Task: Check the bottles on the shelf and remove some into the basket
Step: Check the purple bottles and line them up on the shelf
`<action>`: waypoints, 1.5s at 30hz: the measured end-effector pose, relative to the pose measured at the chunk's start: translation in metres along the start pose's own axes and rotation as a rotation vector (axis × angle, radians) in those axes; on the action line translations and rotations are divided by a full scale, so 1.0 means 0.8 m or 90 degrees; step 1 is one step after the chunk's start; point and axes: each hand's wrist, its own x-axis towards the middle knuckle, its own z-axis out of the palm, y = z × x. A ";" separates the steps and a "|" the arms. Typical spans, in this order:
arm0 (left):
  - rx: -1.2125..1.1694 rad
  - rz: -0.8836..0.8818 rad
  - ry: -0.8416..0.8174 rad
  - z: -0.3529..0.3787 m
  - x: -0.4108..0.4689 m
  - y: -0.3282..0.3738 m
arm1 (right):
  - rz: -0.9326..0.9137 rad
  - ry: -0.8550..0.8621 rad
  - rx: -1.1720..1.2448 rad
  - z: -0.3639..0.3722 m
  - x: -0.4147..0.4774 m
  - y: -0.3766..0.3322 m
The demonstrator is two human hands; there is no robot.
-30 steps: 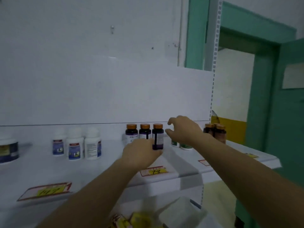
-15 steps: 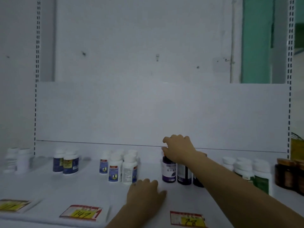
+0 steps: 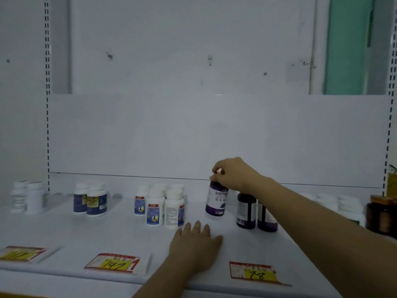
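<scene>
White all over, the shelf (image 3: 64, 233) carries rows of bottles, and over its middle the right hand (image 3: 234, 175) has fingers and thumb curled round the cap of a purple bottle (image 3: 216, 200), gripping it from above. That bottle leans slightly; whether its base touches the shelf I cannot tell. Just to its right stand two dark bottles (image 3: 246, 210), partly behind the forearm. The left hand (image 3: 196, 244) lies palm down near the front edge, fingers straight and a little spread, holding nothing. Left of the purple bottle is a cluster of white bottles (image 3: 163, 207) with blue labels. A yellow price tag (image 3: 113, 263) marked 147 lies at the near edge, left of the left hand.
</scene>
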 end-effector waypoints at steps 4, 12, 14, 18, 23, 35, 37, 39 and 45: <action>-0.253 -0.063 0.051 -0.016 -0.007 0.003 | -0.049 -0.016 0.071 -0.035 -0.016 -0.008; -0.712 0.123 0.075 -0.062 -0.021 0.017 | -0.100 -0.056 0.235 -0.076 -0.049 -0.011; -0.787 0.151 0.075 -0.062 -0.021 0.019 | -0.101 -0.057 0.318 -0.079 -0.058 -0.007; -0.777 0.140 0.204 -0.056 -0.030 0.029 | -0.036 -0.025 0.391 -0.072 -0.068 0.005; -0.776 0.114 0.245 -0.051 -0.040 0.052 | 0.060 0.082 0.369 -0.065 -0.069 0.015; -0.774 0.168 0.196 -0.076 -0.057 0.054 | -0.031 0.044 0.553 -0.060 -0.083 0.019; -0.758 0.138 0.265 -0.079 -0.057 0.056 | -0.004 0.048 0.496 -0.058 -0.081 0.018; -0.729 0.114 0.289 -0.082 -0.055 0.057 | 0.020 0.075 0.501 -0.060 -0.080 0.016; -0.737 0.166 0.183 -0.083 -0.056 0.053 | 0.006 0.084 0.629 -0.058 -0.085 0.023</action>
